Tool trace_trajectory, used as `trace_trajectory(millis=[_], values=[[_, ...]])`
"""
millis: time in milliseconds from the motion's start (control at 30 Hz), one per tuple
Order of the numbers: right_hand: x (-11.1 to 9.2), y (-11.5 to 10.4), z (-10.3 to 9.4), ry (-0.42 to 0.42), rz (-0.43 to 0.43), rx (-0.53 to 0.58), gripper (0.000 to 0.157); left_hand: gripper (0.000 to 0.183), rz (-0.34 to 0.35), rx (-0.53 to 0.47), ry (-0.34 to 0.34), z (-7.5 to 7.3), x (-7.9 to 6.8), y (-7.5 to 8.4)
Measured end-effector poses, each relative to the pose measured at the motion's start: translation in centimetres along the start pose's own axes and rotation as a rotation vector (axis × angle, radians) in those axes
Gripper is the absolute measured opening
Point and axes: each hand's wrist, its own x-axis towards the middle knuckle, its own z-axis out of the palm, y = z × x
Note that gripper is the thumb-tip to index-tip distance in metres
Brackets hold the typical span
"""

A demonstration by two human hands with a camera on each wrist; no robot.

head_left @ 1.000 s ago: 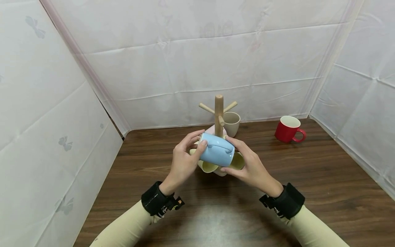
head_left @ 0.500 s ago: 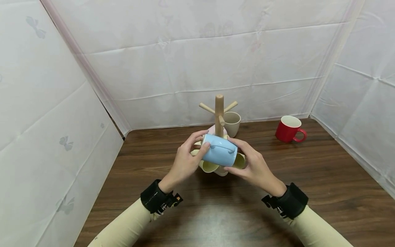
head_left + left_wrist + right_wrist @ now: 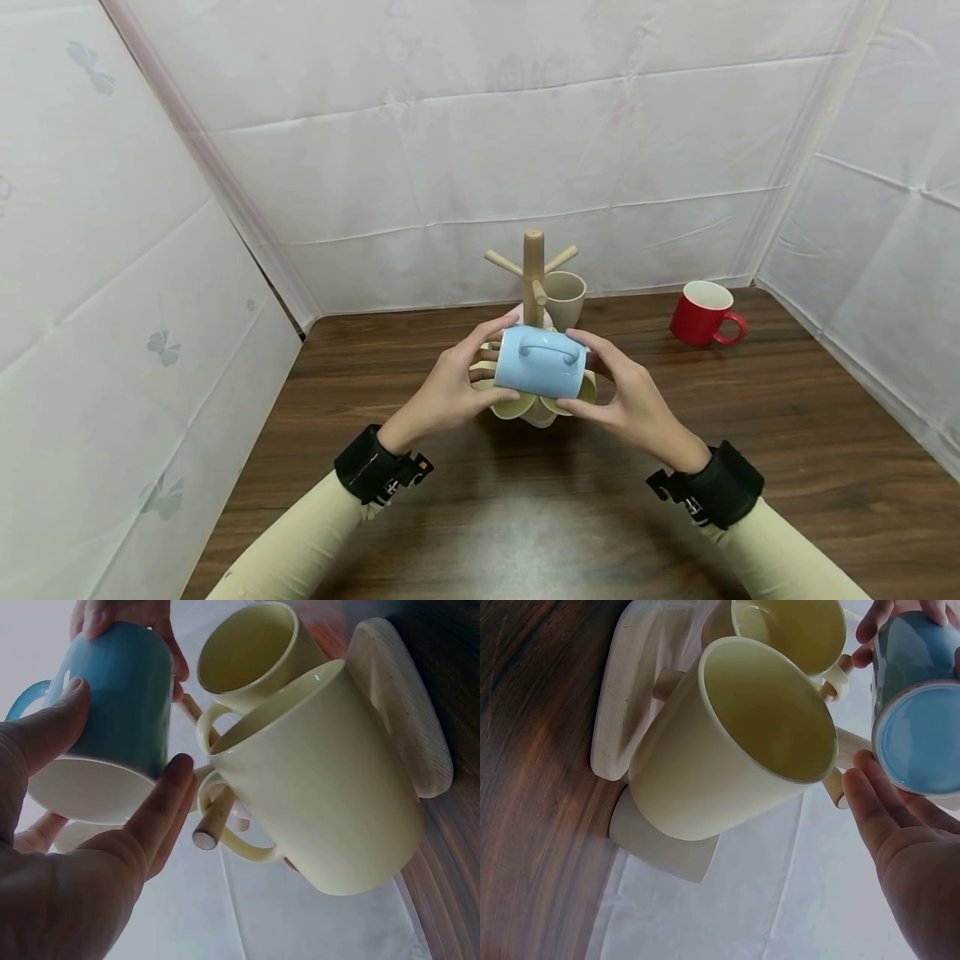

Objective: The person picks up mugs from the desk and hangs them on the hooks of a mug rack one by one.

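Note:
A light blue mug (image 3: 542,373) lies sideways in the air between both hands, its handle facing up toward the head camera. My left hand (image 3: 455,385) holds the rim end, where the white inside shows in the left wrist view. At the base end, my right hand (image 3: 632,402) grips with thumb and fingers; the right wrist view shows the blue bottom (image 3: 922,739). Just behind the mug stands a wooden mug tree (image 3: 533,279) with bare upper pegs. Pale yellow mugs (image 3: 319,787) hang on its lower pegs, partly hidden by the blue mug and hands in the head view.
A red mug (image 3: 701,313) with a white inside stands upright at the right back of the brown wooden table (image 3: 517,517). Behind the tree is a greyish-beige cup (image 3: 565,298). White sheeting (image 3: 450,167) walls the table's back and sides.
The blue mug has shifted slightly right, levelled out and rolled, so its handle now faces upward. My left thumb has moved from its side to its lower edge.

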Motion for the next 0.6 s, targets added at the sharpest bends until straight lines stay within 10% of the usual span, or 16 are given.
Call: trace_trajectory(millis=[400,600], values=[[-0.5,2.7,0.4,0.010,0.036,0.060,0.084,0.082,0.007,0.003,0.044,0.0,0.0,-0.4],[0.5,0.0,-0.5,0.058,-0.012,0.041,0.079,0.080,-0.001,0.003,0.079,0.2,0.2,-0.2]])
